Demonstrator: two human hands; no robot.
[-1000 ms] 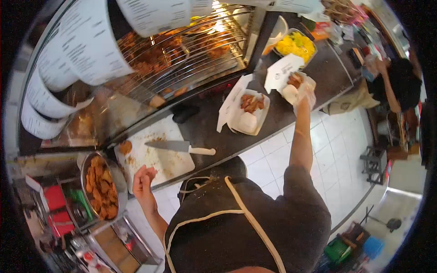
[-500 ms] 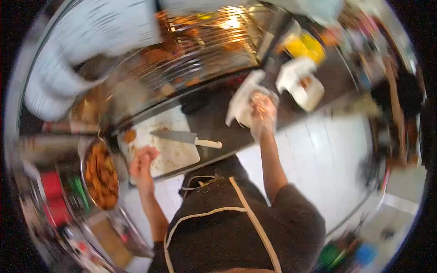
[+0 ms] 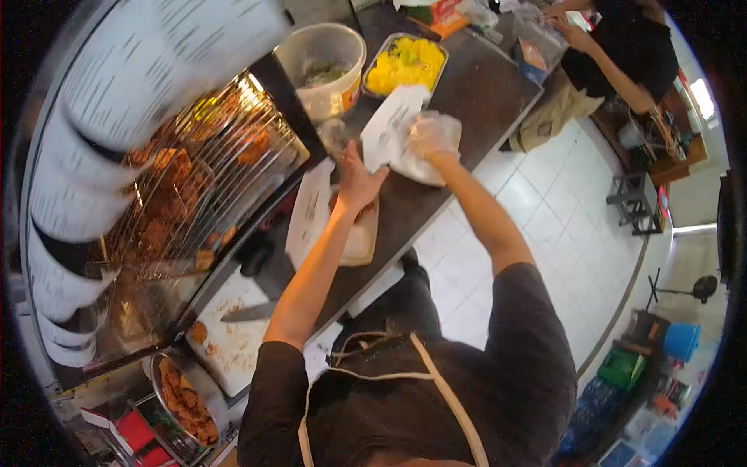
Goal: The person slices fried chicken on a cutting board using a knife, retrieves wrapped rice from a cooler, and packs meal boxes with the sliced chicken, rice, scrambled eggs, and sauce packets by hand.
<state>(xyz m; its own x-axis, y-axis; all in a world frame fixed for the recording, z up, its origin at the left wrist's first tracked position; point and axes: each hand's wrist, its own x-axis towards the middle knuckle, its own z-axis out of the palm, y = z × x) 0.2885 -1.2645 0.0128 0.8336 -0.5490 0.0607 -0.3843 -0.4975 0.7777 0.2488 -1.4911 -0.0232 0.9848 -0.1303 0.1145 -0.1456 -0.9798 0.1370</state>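
Observation:
My right hand (image 3: pixel 432 138), in a clear plastic glove, is inside the farther white takeaway box (image 3: pixel 391 117), whose lid stands open to the left. Its fingers are blurred and partly hidden by the box, so what they hold does not show. My bare left hand (image 3: pixel 359 185) is stretched out over the nearer takeaway box (image 3: pixel 309 210), thumb apart from the fingers, close to the farther box's lid. Brown food shows partly beneath that hand. A knife (image 3: pixel 247 313) lies on the white cutting board (image 3: pixel 226 342) among crumbs, its handle hidden by my left arm.
Beyond the boxes stand a clear tub (image 3: pixel 321 66) and a metal tray of yellow food (image 3: pixel 406 66). Left is a lit display case (image 3: pixel 194 167) with fried food. A bowl of fried pieces (image 3: pixel 185 401) sits lower left. Another person (image 3: pixel 622 54) works at the upper right.
The view has swung right along the counter. My right hand has gone from the nearer box into the farther one. My left hand has left the cutting board and reached over the boxes.

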